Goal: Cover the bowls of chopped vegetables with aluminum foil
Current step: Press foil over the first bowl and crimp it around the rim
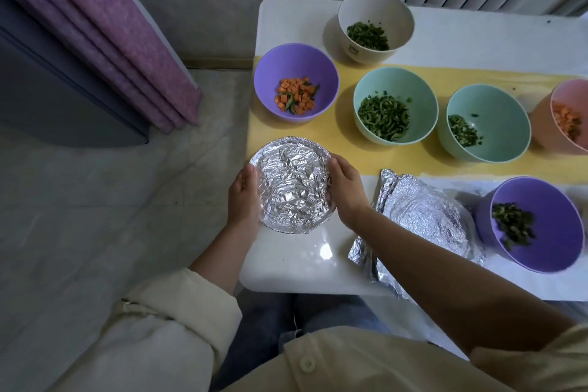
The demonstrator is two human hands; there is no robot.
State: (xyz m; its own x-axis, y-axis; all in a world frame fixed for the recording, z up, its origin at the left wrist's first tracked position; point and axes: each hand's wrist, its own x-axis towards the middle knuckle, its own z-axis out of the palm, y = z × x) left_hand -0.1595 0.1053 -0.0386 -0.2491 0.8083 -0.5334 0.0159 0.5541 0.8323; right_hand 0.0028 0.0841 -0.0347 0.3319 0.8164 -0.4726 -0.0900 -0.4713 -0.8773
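Rn left hand & right hand clamp the foiled bowl; table edge just beside it, so a nudge prob dumps it.

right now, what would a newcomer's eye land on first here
The shiny foil-covered bowl stands out first, held between the left hand and right hand at the near left corner of the table. Behind it, orange carrot cubes glow in a purple bowl. Crumpled foil sheets lie to the right.
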